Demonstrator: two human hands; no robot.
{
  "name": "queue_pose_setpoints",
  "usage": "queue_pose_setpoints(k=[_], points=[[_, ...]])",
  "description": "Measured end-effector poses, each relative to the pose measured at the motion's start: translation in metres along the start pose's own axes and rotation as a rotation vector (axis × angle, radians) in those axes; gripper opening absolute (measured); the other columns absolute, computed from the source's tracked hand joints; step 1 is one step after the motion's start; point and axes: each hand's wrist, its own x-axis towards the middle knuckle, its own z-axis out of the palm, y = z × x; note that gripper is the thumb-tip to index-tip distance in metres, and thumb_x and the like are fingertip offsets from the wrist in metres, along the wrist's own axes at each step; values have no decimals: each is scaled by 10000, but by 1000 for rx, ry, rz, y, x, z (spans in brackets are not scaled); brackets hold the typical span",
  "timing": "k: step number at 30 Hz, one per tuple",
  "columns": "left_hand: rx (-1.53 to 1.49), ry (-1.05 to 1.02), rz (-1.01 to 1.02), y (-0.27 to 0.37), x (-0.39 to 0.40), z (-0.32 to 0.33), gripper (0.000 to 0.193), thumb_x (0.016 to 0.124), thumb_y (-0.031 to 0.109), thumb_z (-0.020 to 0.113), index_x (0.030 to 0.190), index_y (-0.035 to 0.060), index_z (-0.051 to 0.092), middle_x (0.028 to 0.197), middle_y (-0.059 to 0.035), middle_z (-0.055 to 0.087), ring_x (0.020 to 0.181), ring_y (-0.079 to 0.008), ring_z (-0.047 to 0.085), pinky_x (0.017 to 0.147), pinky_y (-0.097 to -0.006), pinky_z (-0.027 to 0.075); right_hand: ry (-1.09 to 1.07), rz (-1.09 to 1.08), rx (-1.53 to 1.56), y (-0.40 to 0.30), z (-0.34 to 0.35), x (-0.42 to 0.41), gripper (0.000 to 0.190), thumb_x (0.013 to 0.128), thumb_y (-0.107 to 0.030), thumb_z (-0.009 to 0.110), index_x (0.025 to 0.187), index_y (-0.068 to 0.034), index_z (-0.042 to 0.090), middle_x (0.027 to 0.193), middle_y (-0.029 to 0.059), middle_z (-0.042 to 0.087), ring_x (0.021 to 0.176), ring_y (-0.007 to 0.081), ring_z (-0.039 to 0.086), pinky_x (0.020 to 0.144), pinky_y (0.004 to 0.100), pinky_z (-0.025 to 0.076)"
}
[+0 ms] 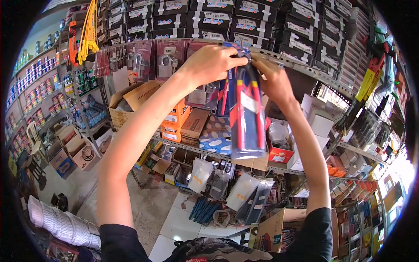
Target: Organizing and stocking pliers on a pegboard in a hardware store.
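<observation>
Both my arms reach up to a perforated metal shelf edge. My left hand has its fingers closed on the top of a blister pack of pliers with red handles, which hangs upright at the shelf edge. My right hand is at the pack's top right, its fingertips partly hidden behind the pack, so its grip is unclear. Another pack with red handles shows just behind and to the left. Packaged padlocks hang left of my left hand.
Stacked black boxes fill the upper shelf. Orange boxes, a brown carton and a red box stand on the shelf below. Yellow tools hang at upper left. An open carton stands low on the right, a white rope roll at lower left.
</observation>
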Motion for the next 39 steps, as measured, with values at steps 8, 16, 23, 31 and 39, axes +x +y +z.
queue_pose_setpoints(k=[8,16,23,31,39], points=[[257,211,25,-6,-18,46,400,752,-4,554,1129,116,608,1182,-131,576,1106,-260,572,927,-340,489,101,-24,-146,1,33,-10,299,715,13,585,1011,-18,553,1288,138,519,1167,298,523,935,376,467],[330,100,-1,4,-13,54,490,771,-54,481,1232,98,546,1300,-171,493,1269,-269,427,1128,-422,258,129,74,-129,6,51,-16,313,714,43,586,1019,-11,542,1271,118,527,1182,295,509,952,382,458],[304,12,-22,3,-18,55,461,847,131,491,1307,119,473,1335,-204,448,1291,-286,393,1140,-456,198,163,55,-97,11,60,-21,435,724,71,558,1149,-18,536,1317,115,487,1218,288,473,989,388,419],[432,1,-82,7,-2,77,480,880,298,480,1324,118,458,1282,-236,471,1260,-336,408,1122,-542,129,124,78,-117,19,74,-26,406,792,-71,551,1192,-6,539,1352,120,459,1275,297,401,1023,431,365],[571,-140,-214,14,13,84,504,834,319,529,1309,160,474,1238,-253,499,1239,-348,444,1067,-666,58,67,110,-162,27,83,-25,420,785,-138,568,1178,7,541,1363,110,454,1267,293,406,1021,436,356]])
